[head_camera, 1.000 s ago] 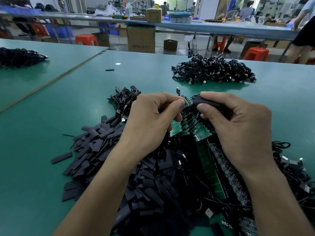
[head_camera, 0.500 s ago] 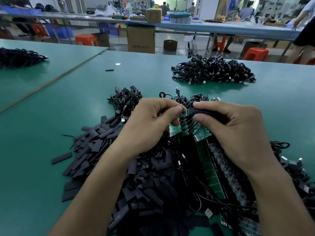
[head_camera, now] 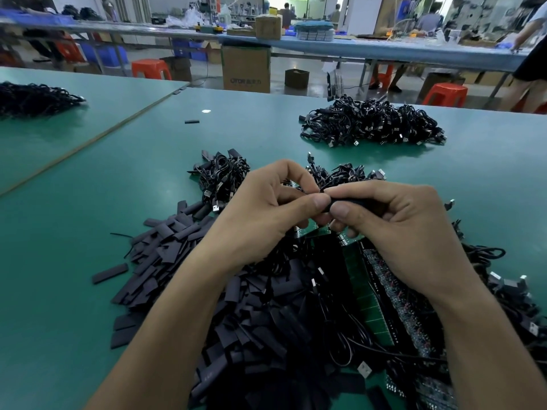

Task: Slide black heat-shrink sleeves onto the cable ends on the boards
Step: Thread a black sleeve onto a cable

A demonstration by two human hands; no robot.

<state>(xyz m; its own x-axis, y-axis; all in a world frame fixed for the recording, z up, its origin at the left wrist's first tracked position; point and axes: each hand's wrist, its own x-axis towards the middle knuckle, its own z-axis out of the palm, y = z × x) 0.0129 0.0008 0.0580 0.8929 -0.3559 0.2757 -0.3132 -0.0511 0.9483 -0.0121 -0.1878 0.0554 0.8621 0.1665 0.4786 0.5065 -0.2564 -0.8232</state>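
Both hands are up over the green boards [head_camera: 370,303], mid tabletop [head_camera: 88,261]. The right hand [head_camera: 414,238] has its grip pinched round a black sleeve [head_camera: 358,202], and the left hand [head_camera: 263,217] pinches the cable end [head_camera: 310,191] right at its mouth. The risk, I'd say, is that the thin cable buckles against the opening, or a tug drags the tangled boards along. The sleeve looks short, matte and rather flattened, like the loose sleeves [head_camera: 177,241] heaped to the left.

One head-worn camera looks forward and down, close over the near edge of the green table [head_camera: 88,291]. Its wide view reaches the far workshop benches [head_camera: 384,48].
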